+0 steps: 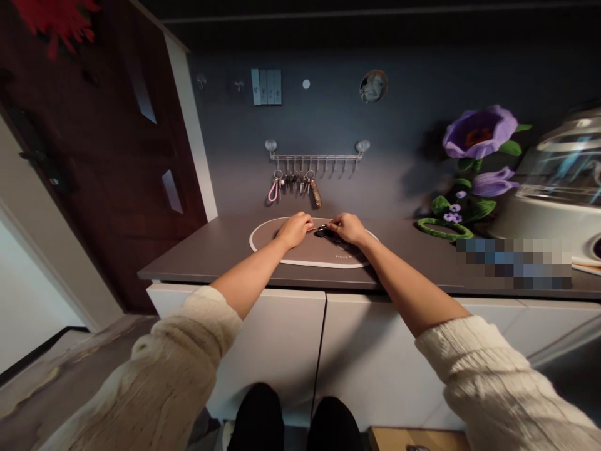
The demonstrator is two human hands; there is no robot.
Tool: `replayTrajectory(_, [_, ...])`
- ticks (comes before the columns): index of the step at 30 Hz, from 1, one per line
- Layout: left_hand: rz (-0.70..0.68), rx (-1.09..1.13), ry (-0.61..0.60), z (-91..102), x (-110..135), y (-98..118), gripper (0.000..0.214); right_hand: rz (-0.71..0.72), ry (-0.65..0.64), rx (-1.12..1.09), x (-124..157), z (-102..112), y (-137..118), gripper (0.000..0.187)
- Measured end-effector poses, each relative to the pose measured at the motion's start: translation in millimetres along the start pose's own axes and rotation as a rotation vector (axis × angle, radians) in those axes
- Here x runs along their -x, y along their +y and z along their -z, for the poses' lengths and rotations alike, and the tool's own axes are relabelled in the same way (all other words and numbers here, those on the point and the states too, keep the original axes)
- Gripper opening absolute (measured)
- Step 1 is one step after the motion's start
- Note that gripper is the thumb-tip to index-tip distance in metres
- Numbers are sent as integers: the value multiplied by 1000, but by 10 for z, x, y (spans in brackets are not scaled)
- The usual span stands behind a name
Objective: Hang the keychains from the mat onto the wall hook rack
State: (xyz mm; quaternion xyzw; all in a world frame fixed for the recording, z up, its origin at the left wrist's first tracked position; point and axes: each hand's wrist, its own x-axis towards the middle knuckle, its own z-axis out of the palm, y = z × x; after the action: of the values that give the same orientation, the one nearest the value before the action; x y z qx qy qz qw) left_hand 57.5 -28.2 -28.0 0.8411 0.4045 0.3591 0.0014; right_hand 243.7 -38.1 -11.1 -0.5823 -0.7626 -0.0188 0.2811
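Over an oval brown mat [300, 254] with a pale rim, both of my hands are close together. My left hand [295, 230] is closed, its fingertips pinching a thin reddish piece [312, 229]. Closed as well, my right hand [348, 228] grips a small black and shiny object [322, 232] that looks like a key. Whether the two pieces are joined I cannot tell, since my fingers cover part of them. Behind the hands, several key sets [295, 182] hang from a clear hook rail [319, 158] on the wall.
The mat lies on a dark countertop [201, 250] above white cabinet doors [272, 338]. To the right stand a purple fabric flower [481, 134] and a large cream appliance [554, 222] with a clear top. On the left is a dark red door [122, 156].
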Motion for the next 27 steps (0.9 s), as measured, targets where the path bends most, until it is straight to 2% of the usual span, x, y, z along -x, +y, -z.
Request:
replayTrajectory(8, [-3, -4, -14, -5, -12, -2, 18, 38, 36, 37, 17, 11, -28, 20])
replayTrajectory(17, [-14, -10, -8, -2, -15, 11, 17, -29, 85, -76, 19, 34, -67, 25])
replayTrajectory(22, [-40, -1, 17, -14, -18, 6, 16, -69, 118, -241, 35, 48, -109, 23])
replayTrajectory(27, [-75, 21, 50, -21, -25, 32, 17, -64, 119, -553, 14, -5, -86, 27])
